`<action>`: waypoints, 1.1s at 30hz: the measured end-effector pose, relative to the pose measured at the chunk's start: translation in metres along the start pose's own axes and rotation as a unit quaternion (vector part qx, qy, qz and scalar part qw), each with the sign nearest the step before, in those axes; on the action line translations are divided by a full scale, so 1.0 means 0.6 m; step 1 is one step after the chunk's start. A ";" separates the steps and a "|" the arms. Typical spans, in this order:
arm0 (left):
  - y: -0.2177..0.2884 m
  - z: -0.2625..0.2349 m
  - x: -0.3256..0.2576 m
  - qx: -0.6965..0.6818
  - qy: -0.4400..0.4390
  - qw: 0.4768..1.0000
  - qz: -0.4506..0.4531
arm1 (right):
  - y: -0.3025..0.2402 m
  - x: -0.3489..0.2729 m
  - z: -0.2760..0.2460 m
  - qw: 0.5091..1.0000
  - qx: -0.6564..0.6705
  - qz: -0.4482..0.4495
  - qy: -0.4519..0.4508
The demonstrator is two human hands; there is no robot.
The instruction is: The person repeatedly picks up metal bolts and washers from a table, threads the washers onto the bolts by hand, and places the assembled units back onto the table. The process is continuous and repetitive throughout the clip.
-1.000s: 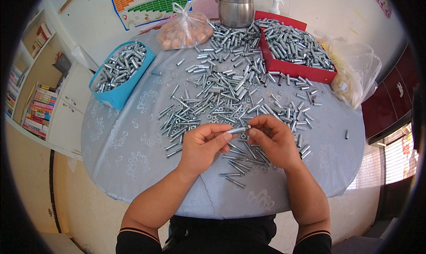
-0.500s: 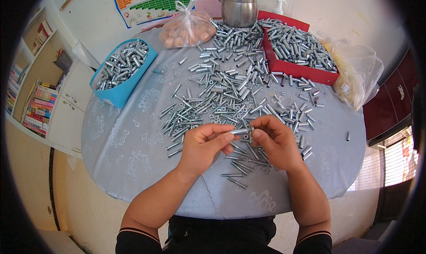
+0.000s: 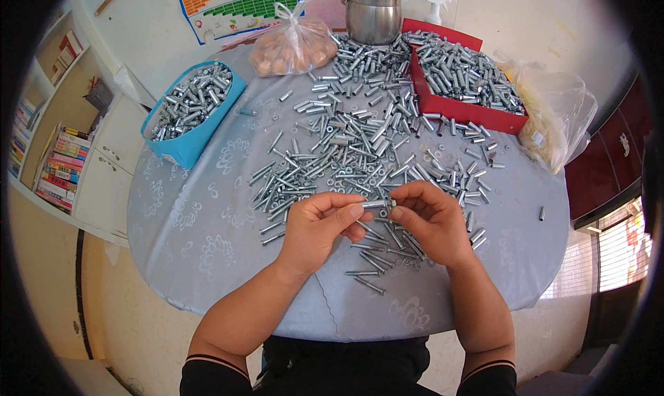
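Between the fingertips of both hands, a slim metal fastener point(image 3: 375, 204) lies nearly level, spanning the gap from one hand to the other. Left hand point(image 3: 312, 230): thumb and forefinger are pinched on the fastener's plain end. Right hand point(image 3: 434, 222): thumb and fingers are drawn narrow about the opposite end, which bears the wider, nut-like part. Just beyond both hands spreads a heap of bolts point(image 3: 304, 171), with small nuts among them; more loose bolts point(image 3: 373, 259) lie between the hands, on the near side of the fastener. Past the right hand's fingertips are scattered metal sleeves point(image 3: 449, 175), and a single sleeve point(image 3: 542, 213) rests well to that hand's right. Far beyond the left hand, to its left, stands a filled blue box point(image 3: 197, 147); far beyond the right hand, a filled red box point(image 3: 477, 118). Beneath both hands extends a grey patterned tablecloth point(image 3: 477, 299)
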State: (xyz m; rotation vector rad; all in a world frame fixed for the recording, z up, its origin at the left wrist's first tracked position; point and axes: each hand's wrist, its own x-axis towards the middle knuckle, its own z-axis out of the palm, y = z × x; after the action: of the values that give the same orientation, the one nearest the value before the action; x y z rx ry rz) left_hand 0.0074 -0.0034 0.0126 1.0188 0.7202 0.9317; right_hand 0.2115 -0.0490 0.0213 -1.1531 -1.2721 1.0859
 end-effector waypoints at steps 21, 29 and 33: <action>-0.011 0.006 0.004 0.039 -0.025 0.998 0.044 | -0.007 -0.002 -0.008 0.999 -0.024 0.013 0.021; -0.008 0.007 0.003 0.035 -0.027 0.998 0.033 | -0.017 -0.001 -0.004 0.999 -0.004 0.051 0.010; -0.012 0.005 0.001 0.035 -0.026 0.998 0.035 | -0.008 -0.003 -0.004 0.999 -0.029 0.038 -0.021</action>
State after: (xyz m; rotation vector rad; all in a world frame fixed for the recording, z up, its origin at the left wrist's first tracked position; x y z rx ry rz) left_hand 0.0123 -0.0055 0.0072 1.1325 0.6813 0.9422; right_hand 0.2137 -0.0517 0.0258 -1.2369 -1.3096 1.1399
